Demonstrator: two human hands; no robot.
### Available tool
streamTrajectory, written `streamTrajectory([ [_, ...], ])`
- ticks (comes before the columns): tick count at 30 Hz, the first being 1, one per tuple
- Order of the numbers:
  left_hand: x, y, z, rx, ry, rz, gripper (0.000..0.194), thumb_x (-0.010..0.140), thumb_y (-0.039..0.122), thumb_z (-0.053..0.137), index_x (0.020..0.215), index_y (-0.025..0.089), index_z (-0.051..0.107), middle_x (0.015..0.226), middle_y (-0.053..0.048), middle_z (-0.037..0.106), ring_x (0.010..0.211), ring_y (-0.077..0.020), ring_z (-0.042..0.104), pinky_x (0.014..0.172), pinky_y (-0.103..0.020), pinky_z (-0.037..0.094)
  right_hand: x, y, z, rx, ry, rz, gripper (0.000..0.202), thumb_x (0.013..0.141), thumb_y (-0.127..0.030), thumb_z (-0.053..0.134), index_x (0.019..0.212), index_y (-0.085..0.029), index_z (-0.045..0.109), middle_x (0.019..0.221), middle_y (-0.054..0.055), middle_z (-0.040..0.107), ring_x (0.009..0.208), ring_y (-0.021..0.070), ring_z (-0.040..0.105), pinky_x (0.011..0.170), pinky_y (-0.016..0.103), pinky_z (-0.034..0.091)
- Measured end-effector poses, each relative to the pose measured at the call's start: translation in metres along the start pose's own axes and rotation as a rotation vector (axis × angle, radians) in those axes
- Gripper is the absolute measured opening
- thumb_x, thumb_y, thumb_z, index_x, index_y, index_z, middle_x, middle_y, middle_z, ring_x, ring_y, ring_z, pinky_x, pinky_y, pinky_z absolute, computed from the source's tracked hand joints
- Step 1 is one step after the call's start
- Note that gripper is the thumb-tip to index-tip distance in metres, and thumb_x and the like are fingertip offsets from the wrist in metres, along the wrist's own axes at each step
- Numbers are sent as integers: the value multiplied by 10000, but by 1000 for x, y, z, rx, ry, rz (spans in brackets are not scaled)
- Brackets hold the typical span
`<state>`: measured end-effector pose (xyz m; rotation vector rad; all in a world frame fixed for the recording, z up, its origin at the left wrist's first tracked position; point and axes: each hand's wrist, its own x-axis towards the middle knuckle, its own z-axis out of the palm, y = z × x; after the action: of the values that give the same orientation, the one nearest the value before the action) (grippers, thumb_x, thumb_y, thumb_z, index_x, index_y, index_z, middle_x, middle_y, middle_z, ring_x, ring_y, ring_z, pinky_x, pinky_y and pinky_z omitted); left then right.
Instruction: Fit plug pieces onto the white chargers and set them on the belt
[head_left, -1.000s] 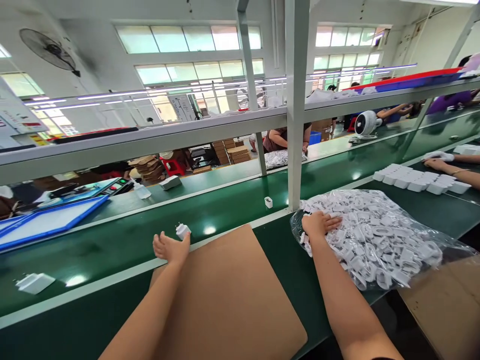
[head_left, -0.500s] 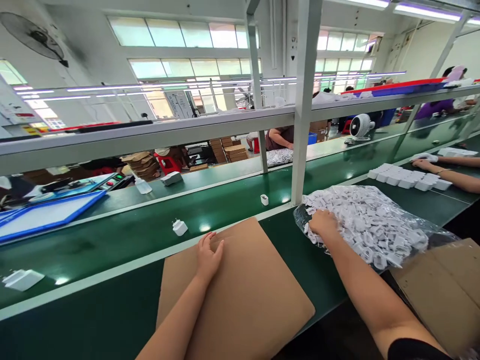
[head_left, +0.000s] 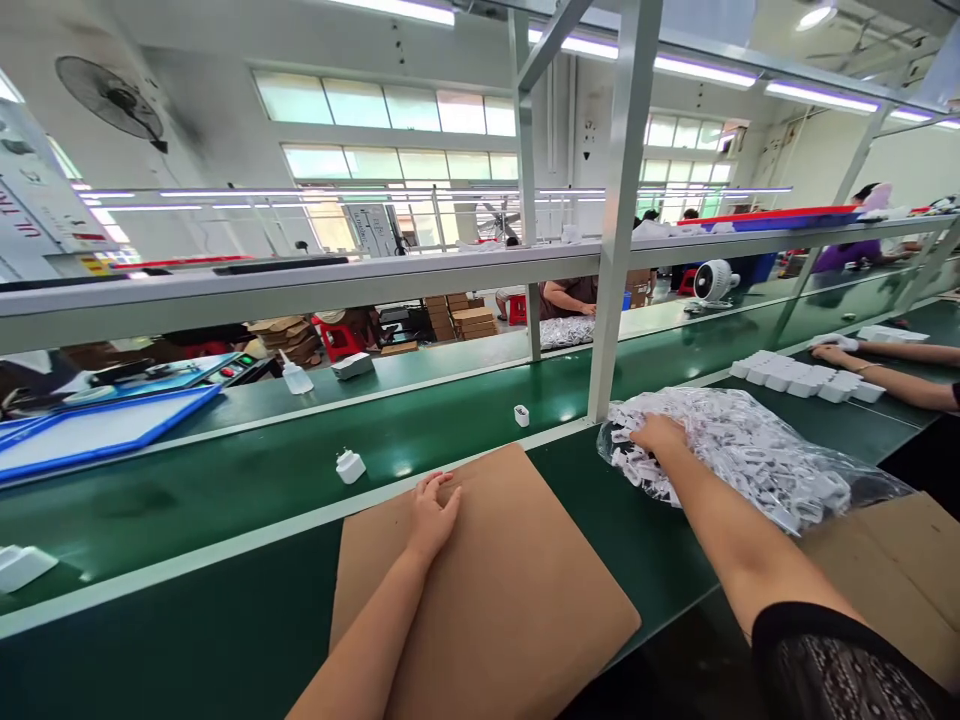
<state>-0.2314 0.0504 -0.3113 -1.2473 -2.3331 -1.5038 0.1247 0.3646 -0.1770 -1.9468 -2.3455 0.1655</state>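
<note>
A brown cardboard sheet (head_left: 502,580) lies on the green bench. My left hand (head_left: 433,520) rests on it near the far edge, fingers apart and gripping nothing. To the right is a clear plastic bag (head_left: 874,488) heaped with small white plastic parts (head_left: 735,440). My right hand (head_left: 661,436) reaches into the left side of this heap. Its fingers are bent together among the parts; what they pinch is hidden. Beyond the sheet, a white charger plug (head_left: 350,466) and a small white charger housing (head_left: 522,415) lie on the green conveyor belt (head_left: 247,480).
A metal post (head_left: 611,250) rises beside the bag and meets a long shelf (head_left: 420,268). At lower right is a cardboard box (head_left: 892,570). A co-worker's hands (head_left: 832,352) are near rows of white blocks (head_left: 802,378). Another white charger (head_left: 24,568) lies at far left.
The view has tilted up slightly. The chargers on the belt have shifted left relative to the bench. My right hand has moved a little farther into the heap; my left hand stays on the cardboard.
</note>
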Motion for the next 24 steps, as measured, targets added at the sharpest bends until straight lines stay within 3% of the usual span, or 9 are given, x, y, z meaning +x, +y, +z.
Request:
streamTrajectory([
  [4,0,0,0,8,-10,8,331,870,403,620,1126,212,706,1284,-123,626,1281,-329,562,1194,-556,402,-19,-23,16,-27,-106,-179,520,892,-392,649,1386,-232,629,1429,181,560,1236,374,589,986,431,457],
  [7,-1,3,-3,2,-17,4,315,869,403,626,1106,213,711,1276,-123,628,1255,-324,576,1185,-553,409,-37,-39,23,-40,-156,-317,493,866,-290,666,1355,-233,635,1387,154,590,1190,334,610,953,375,466],
  [10,-1,9,-6,-7,-11,-15,310,862,401,638,1092,210,719,1277,-127,622,1260,-327,564,1188,-555,402,-49,-48,18,-41,-185,-449,470,812,-152,684,1272,-248,666,1317,101,634,1126,263,629,933,305,454],
  [13,-1,11,-8,-13,-8,-27,287,860,381,644,1080,213,719,1274,-123,618,1277,-322,548,1201,-546,384,-54,-53,5,-57,-199,-488,455,797,-100,669,1217,-270,697,1291,78,652,1155,276,610,933,324,449],
  [18,-2,10,-8,-13,-26,-45,279,867,374,647,1090,221,715,1286,-110,617,1284,-302,546,1199,-518,389,-68,-66,-8,-107,-186,-441,384,836,-210,699,1217,-252,719,1317,129,630,1227,380,554,945,430,447],
  [21,-1,11,-8,-5,-28,-48,279,858,367,655,1090,224,714,1281,-104,627,1270,-293,561,1189,-505,402,-86,-81,-1,-100,-132,-553,377,878,-357,726,1238,-250,691,1328,130,612,1271,358,529,979,412,429],
  [24,-2,14,-10,21,-30,-40,283,856,380,646,1081,220,711,1264,-106,642,1255,-292,576,1172,-502,424,-101,-96,14,-127,-121,-611,455,825,-283,797,1251,-216,653,1250,139,638,1176,329,608,976,413,423],
])
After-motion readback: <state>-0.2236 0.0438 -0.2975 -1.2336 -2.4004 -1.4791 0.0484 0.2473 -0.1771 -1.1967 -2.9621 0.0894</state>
